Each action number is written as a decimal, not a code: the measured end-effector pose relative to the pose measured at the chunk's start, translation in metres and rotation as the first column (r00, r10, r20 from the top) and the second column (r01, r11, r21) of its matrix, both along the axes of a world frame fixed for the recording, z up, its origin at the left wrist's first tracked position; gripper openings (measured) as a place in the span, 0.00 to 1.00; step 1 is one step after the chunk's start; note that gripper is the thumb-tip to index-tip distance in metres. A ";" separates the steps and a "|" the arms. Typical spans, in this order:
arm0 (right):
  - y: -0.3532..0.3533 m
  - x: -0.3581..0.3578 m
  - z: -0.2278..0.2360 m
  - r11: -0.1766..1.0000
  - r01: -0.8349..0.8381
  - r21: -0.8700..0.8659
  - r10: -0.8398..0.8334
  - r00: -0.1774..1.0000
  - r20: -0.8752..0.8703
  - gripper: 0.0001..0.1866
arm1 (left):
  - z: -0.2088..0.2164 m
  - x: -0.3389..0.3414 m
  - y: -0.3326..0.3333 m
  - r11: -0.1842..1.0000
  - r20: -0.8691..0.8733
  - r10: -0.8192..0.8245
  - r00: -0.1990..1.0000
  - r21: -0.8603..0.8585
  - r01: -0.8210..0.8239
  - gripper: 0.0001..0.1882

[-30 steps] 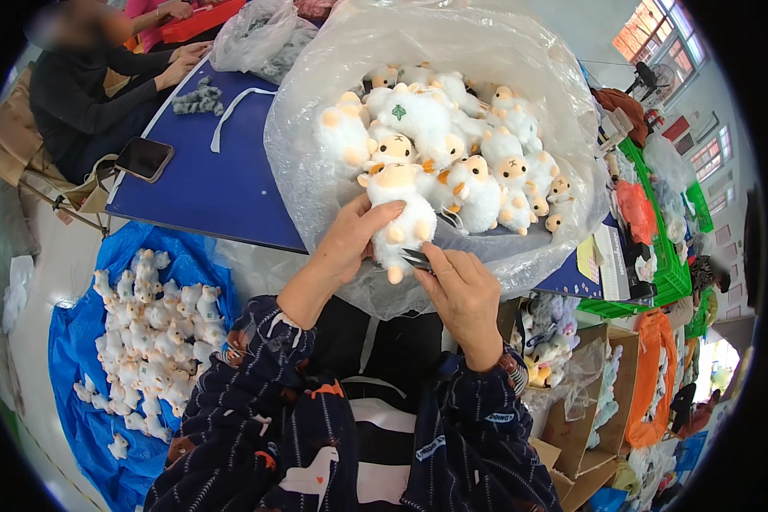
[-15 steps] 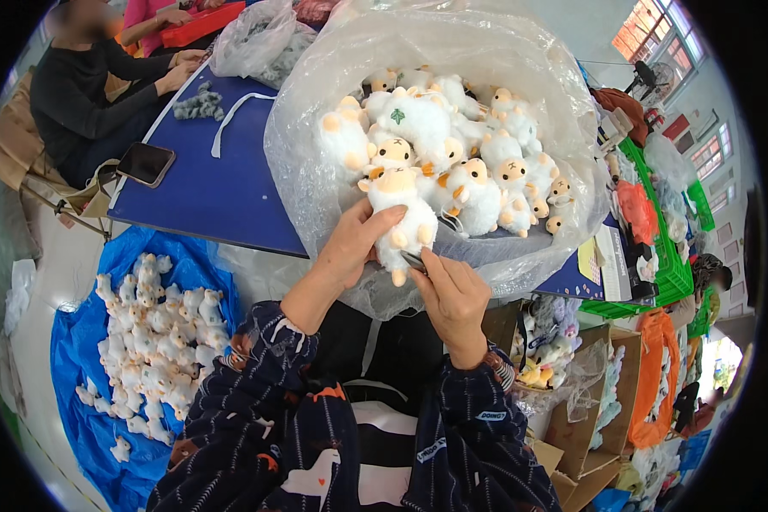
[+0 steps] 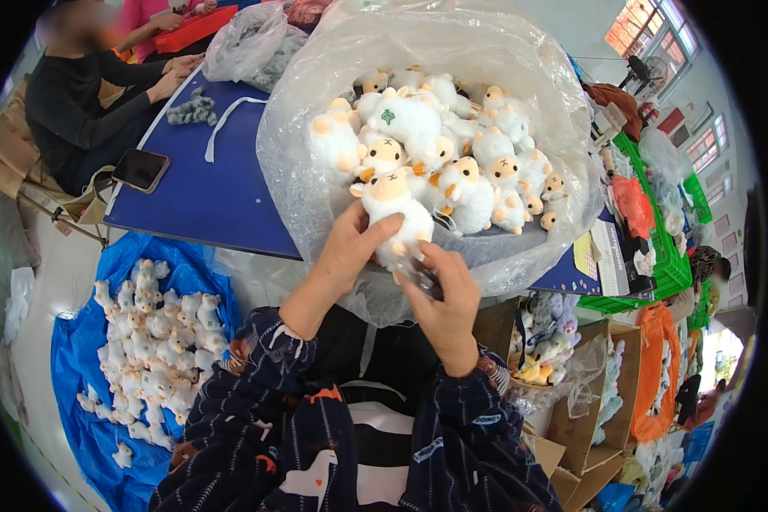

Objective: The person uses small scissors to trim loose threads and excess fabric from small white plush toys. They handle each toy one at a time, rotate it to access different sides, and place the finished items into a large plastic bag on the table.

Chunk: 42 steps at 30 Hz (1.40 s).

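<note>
Crowding plush sheep (image 3: 394, 213): toy-filled bag (image 3: 503, 51).

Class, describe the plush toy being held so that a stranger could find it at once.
Find the big clear bag of white plush sheep on the blue table. At its near edge, the left hand grips one sheep. Unlike the rest, it is outside the pile, with the right hand at its underside.
</note>
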State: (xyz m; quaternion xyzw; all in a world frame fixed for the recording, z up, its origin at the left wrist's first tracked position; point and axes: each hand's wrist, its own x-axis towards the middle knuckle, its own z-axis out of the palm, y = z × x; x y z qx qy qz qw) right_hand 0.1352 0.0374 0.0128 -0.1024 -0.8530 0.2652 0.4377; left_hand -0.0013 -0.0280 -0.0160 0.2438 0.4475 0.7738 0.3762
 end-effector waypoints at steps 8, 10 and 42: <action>0.004 0.008 -0.009 0.898 -0.201 -0.390 0.241 0.969 0.056 0.17 | 0.000 0.002 -0.004 0.999 -0.017 0.028 0.999 0.045 -0.027 0.25; 0.005 0.007 -0.010 0.938 -0.112 -0.327 0.122 0.992 0.012 0.14 | -0.001 -0.001 -0.003 0.999 0.006 0.011 1.000 0.050 -0.011 0.25; -0.007 0.013 -0.027 0.871 -0.039 -0.490 -0.008 0.996 -0.093 0.12 | 0.001 0.001 -0.014 0.971 0.279 -0.156 0.948 0.220 0.095 0.24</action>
